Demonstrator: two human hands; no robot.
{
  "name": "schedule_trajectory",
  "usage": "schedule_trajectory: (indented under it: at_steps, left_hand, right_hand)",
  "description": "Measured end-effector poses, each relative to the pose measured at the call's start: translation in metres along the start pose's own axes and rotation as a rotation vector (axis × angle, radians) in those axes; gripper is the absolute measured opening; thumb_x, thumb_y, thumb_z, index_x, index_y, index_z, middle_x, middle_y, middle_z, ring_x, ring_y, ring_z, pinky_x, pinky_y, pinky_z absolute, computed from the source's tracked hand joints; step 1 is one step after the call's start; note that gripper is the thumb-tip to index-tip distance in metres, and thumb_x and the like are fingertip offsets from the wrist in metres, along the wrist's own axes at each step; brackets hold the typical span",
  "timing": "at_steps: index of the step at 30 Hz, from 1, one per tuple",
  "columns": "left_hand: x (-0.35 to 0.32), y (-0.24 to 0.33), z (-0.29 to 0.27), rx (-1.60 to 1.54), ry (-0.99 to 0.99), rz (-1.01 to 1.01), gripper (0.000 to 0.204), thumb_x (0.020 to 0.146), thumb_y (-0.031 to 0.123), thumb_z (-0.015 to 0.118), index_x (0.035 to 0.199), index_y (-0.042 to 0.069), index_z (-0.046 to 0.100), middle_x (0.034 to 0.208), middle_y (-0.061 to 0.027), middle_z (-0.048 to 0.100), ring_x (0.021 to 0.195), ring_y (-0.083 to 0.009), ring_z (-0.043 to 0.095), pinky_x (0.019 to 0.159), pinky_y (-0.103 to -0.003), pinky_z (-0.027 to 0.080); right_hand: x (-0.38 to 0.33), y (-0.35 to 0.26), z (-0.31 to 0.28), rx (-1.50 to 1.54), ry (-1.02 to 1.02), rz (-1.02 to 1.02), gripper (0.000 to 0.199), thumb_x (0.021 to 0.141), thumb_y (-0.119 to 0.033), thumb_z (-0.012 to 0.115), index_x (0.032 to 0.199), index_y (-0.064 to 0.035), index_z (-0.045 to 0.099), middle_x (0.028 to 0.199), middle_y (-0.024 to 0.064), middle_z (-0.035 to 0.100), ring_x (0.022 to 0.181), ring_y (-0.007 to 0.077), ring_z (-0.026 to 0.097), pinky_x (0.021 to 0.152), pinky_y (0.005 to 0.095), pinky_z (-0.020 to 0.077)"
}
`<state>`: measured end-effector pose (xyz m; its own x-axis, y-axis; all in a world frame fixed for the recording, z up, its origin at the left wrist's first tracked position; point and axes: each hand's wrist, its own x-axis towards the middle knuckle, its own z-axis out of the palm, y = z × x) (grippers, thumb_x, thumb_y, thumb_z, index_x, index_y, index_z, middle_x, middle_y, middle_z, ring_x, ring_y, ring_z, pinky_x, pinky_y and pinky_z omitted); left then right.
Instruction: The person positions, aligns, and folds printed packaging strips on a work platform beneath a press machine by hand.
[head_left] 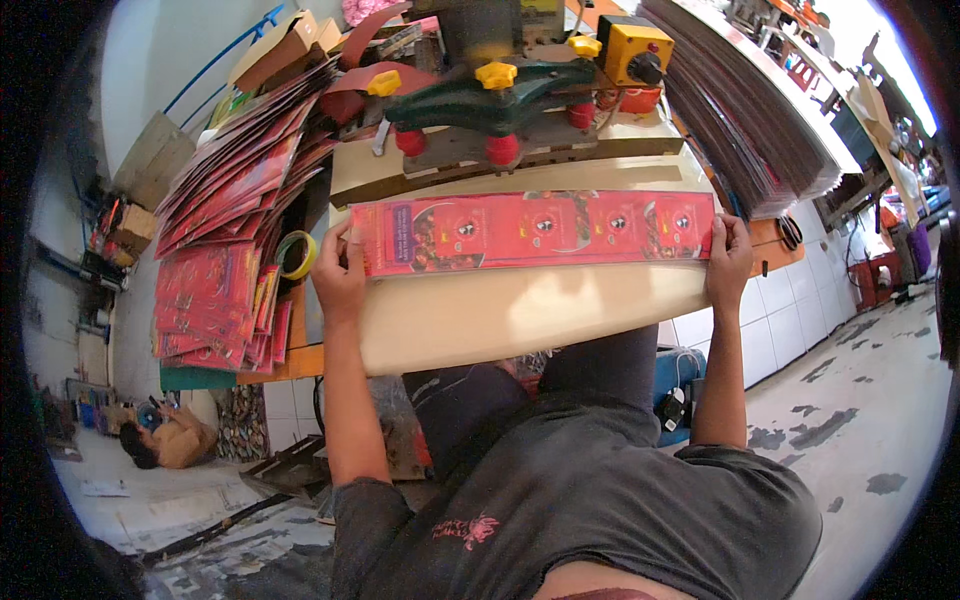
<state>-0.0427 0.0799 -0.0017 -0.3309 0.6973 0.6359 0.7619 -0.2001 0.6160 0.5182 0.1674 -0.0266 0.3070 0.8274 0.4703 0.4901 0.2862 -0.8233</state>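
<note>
A long red printed strip, glossy like a sheet of packaging, lies level over the cream board in front of me. My left hand grips its left end, fingers curled round the edge. At the opposite end my right hand pinches the strip in the same way. Just beyond its far edge stands a machine with a dark green clamp bar, yellow knobs and red feet.
Stacks of red printed sheets lean at the left, beside a yellow tape roll. A yellow control box with a black knob stands behind. Tall piles of sheets fill the right. Another person sits far left.
</note>
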Motion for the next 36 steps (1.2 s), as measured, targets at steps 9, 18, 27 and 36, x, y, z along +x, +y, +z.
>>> schedule_trajectory:
  at_steps: [9,18,27,36]
  left_hand:
    - [-0.002,-0.001,-0.004,0.002,-0.05,-0.089,0.029,0.106,0.024,0.065,0.121,-0.001,0.07,0.069,-0.0052,0.058,0.065,-0.0116,0.054,0.061,-0.03,0.045]
    - [0.0,0.008,0.0,0.024,-0.016,-0.049,0.032,0.108,0.026,0.062,0.126,0.001,0.07,0.075,-0.0036,0.065,0.07,-0.0099,0.058,0.065,-0.029,0.048]
    - [0.001,0.007,0.002,-0.024,-0.005,-0.044,0.034,0.109,0.027,0.061,0.129,0.001,0.068,0.076,-0.0027,0.064,0.069,-0.0092,0.057,0.063,-0.027,0.046]
    - [0.0,0.001,-0.002,0.05,0.022,-0.016,0.031,0.105,0.023,0.064,0.126,0.001,0.07,0.071,-0.0038,0.06,0.064,-0.0107,0.053,0.06,-0.03,0.044]
  right_hand:
    - [-0.001,-0.003,-0.002,-0.016,-0.007,0.037,0.027,0.108,-0.024,0.06,0.112,0.002,0.068,0.095,0.0081,0.072,0.088,0.0128,0.065,0.079,0.0306,0.0535]
    - [-0.002,-0.005,0.0,-0.02,0.027,0.031,0.025,0.106,-0.024,0.062,0.108,0.0001,0.07,0.087,0.0076,0.069,0.078,0.012,0.061,0.072,0.0302,0.051]
    - [-0.001,0.0,-0.002,-0.036,0.008,0.032,0.027,0.108,-0.023,0.062,0.108,0.003,0.069,0.09,0.0047,0.07,0.083,0.0093,0.063,0.078,0.027,0.0519]
    - [-0.001,0.003,-0.003,-0.062,-0.013,-0.022,0.028,0.106,-0.025,0.061,0.112,0.0011,0.07,0.099,0.0141,0.073,0.091,0.0194,0.07,0.085,0.0346,0.0536]
